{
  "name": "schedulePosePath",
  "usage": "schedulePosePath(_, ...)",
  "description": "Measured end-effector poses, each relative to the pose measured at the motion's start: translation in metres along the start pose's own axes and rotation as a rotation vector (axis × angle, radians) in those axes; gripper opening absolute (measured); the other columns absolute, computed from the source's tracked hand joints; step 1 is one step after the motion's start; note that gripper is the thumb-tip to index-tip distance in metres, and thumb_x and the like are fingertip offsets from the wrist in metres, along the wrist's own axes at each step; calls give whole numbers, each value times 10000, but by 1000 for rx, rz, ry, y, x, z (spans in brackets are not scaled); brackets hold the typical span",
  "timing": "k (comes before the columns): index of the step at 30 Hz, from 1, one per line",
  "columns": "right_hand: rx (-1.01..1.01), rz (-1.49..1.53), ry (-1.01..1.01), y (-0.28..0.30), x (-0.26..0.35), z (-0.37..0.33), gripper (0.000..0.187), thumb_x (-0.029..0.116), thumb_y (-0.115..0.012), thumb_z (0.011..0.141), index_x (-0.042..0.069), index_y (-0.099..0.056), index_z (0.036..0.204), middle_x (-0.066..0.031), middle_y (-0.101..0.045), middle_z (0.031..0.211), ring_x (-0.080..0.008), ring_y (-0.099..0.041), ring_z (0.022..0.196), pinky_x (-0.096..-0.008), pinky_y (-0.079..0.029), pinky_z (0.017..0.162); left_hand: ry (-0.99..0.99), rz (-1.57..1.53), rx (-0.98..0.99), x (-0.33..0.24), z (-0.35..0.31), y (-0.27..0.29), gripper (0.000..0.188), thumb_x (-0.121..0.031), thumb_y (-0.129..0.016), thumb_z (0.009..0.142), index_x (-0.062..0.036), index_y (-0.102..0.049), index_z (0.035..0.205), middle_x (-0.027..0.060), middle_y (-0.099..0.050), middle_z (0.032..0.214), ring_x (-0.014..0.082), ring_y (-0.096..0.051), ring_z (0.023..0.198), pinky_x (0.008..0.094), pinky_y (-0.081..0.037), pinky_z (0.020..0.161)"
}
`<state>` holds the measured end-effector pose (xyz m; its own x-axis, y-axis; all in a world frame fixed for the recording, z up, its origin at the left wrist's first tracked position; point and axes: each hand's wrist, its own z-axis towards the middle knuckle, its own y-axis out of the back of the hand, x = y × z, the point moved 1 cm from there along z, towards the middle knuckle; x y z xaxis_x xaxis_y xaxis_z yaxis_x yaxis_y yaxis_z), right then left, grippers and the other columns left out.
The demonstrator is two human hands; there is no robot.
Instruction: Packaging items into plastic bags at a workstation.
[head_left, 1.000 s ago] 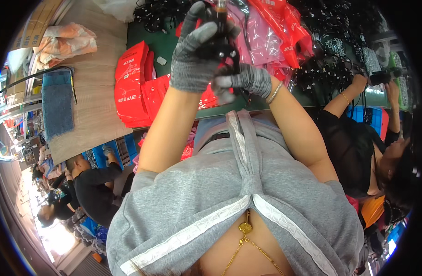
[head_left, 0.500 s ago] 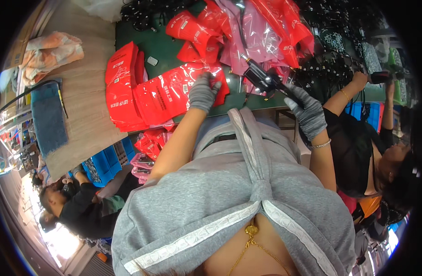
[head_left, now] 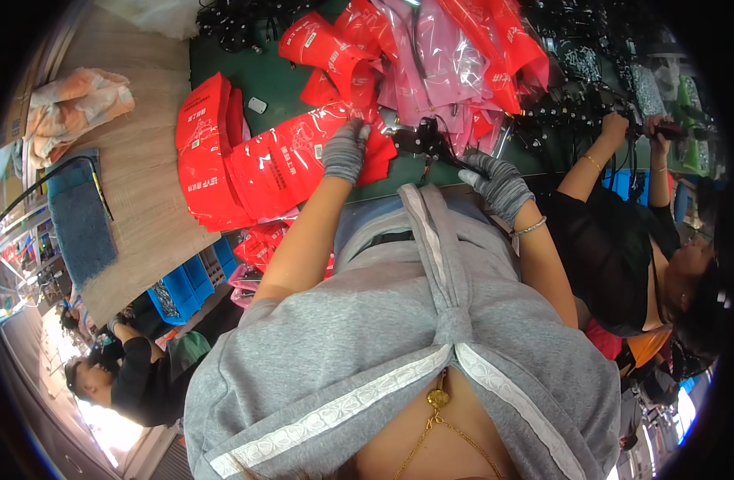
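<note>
My right hand (head_left: 501, 189), in a grey knit glove with bare fingertips, is closed around the handle end of a black mechanical part (head_left: 431, 140). The part's front end points left, close to the open end of a red plastic bag (head_left: 295, 156). At that bag's right end is my left hand (head_left: 348, 152), gloved the same way, its fingers closed on the bag's edge. The bag lies flat, overlapping a stack of red printed bags (head_left: 203, 152) on the green table (head_left: 263, 76). I cannot make out the part's exact kind.
Pink bags (head_left: 439, 56) and more red bags (head_left: 335, 52) are heaped beyond my hands. Black parts (head_left: 579, 120) cover the table's right side, where a co-worker (head_left: 623, 232) handles one. A wooden board (head_left: 147, 160) adjoins at left, above blue bins (head_left: 183, 288).
My right hand has moved left and slightly down with the black part, which now lies more level and nearer the bag. My left hand stays at the bag's edge, slightly further left.
</note>
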<state>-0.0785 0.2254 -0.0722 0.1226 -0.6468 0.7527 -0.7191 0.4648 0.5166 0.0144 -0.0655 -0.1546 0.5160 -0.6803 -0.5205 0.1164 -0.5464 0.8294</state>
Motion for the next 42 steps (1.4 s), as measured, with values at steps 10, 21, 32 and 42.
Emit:
schedulePosePath(10, 171, -68, -154, -9, 22, 17, 350, 276, -700, 860, 16, -673, 1092, -168, -687, 1024, -258, -658, 966, -314, -492, 878, -156, -150, 157, -13, -41, 33, 338, -338, -634, 880, -75, -677, 1086, 176, -670, 989, 321, -651, 934, 393, -513, 814)
schedulePosePath(21, 181, -305, 99, -9, 31, 5, 388, 390, -633, 890, 123, -663, 1170, -149, -673, 1063, -289, -632, 994, -362, -469, 925, -202, -807, -17, -30, -47, 37, 241, -81, -664, 861, 23, -638, 1077, 142, -616, 1074, 247, -579, 1045, 334, -445, 947)
schedulePosePath(32, 85, -179, 66, 2, 26, -3, 394, 379, -646, 879, 120, -657, 1174, -151, -678, 1016, -283, -648, 946, -353, -490, 889, -180, -740, 101, -24, -45, 32, 334, -53, -593, 919, 1, -560, 1247, 101, -638, 1173, 180, -569, 1104, 306, -426, 985)
schedulePosePath(42, 211, -521, 212, -5, 43, -3, 432, 423, -558, 913, 188, -585, 1275, -128, -679, 997, -295, -649, 913, -395, -500, 833, -43, -1126, 214, -61, -59, 60, 257, -57, -552, 948, -27, -596, 1199, 80, -645, 1163, 131, -574, 1073, 283, -430, 981)
